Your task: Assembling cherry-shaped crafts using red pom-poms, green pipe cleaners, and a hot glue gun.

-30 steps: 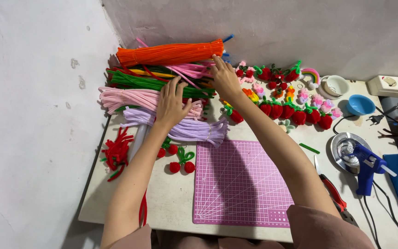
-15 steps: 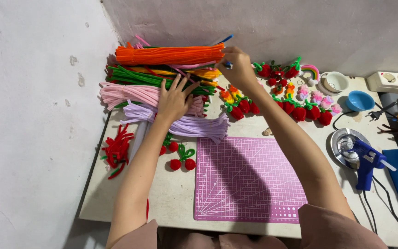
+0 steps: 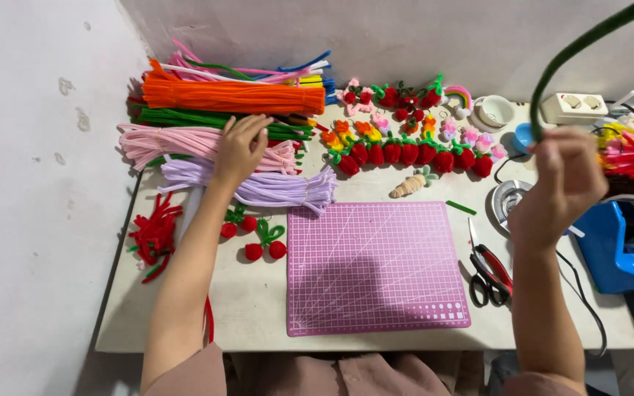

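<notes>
Where the long dark green fuzzy pipe cleaner [image 3: 588, 40] arcs up past the top right corner, its far end is cut off, so its full length can't be told. Right hand [image 3: 563, 180] is clenched round its lower end, raised above the table [image 3: 258, 308] to the right of the pink gridded cutting mat [image 3: 376, 268]; fingertips are turned away from the camera, exact grip unclear. Left hand [image 3: 240, 147] lies flat, fingers spread, on the pale pink bundle of pipe cleaners [image 3: 163, 141], up and left of the mat, grasping nothing. It hides part of that bundle and the green bundle [image 3: 185, 117] behind it. Blue tape dispenser [image 3: 614, 246], right of the mat, is partly behind the right wrist and blurred. Red-handled scissors [image 3: 489, 268] lie just right of the mat.

Versus half a second ago: right hand was up at the far end of the orange bundle [image 3: 232, 95] behind the mat; it has since pulled back to the right with the green stem lifted clear. Left hand hasn't moved off the pink bundle.
</notes>
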